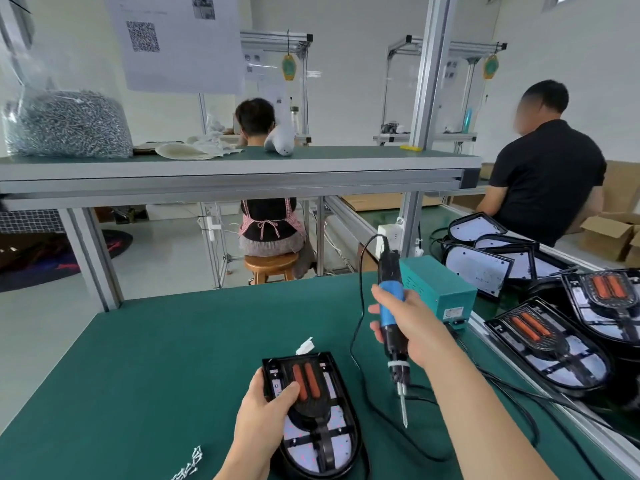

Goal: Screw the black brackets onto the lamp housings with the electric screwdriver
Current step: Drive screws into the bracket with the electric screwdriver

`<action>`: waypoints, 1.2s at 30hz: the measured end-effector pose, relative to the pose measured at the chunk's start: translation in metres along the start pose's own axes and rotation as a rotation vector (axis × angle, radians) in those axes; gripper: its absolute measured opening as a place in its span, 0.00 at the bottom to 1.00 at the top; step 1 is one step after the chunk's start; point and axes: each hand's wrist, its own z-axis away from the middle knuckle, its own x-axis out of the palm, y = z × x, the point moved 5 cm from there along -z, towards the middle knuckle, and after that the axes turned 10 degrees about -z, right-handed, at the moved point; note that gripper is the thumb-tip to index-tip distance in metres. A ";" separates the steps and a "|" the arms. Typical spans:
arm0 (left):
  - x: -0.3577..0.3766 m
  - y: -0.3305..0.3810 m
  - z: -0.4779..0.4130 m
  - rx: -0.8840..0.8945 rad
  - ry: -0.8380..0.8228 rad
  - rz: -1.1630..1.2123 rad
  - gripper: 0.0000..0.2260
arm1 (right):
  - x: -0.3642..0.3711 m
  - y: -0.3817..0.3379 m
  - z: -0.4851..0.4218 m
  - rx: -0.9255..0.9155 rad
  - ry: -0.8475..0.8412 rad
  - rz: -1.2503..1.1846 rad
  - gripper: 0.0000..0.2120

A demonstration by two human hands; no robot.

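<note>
At a green-topped workbench (156, 358), a person's left hand (266, 410) grips the edge of a lamp housing (332, 441), thumb resting on the black bracket (313, 407) seated in it. The right hand (412, 323) holds a blue-handled electric screwdriver (388, 303) upright, bit pointing down just right of the housing and clear of it. A few loose screws (190, 465) lie near the bench's front edge. A teal power box (440, 289) and more housings (554, 344) sit to the right, and a bag of screws (69, 124) sits on the shelf above. Two workers (266, 223) (543, 168) sit beyond, backs turned.
</note>
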 end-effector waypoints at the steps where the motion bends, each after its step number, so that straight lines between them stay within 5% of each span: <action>1: 0.000 0.000 0.000 0.001 -0.003 0.004 0.11 | -0.011 0.010 0.001 0.038 0.002 0.043 0.19; 18: 0.001 0.003 0.007 -0.041 -0.052 -0.001 0.10 | -0.054 0.066 0.014 0.077 0.095 0.338 0.22; 29: -0.002 0.006 0.013 -0.061 -0.026 -0.047 0.09 | -0.048 0.059 0.021 -0.085 0.183 0.956 0.22; 36: -0.006 0.019 0.028 0.130 0.114 -0.399 0.05 | -0.035 0.064 0.023 -0.213 0.163 1.294 0.26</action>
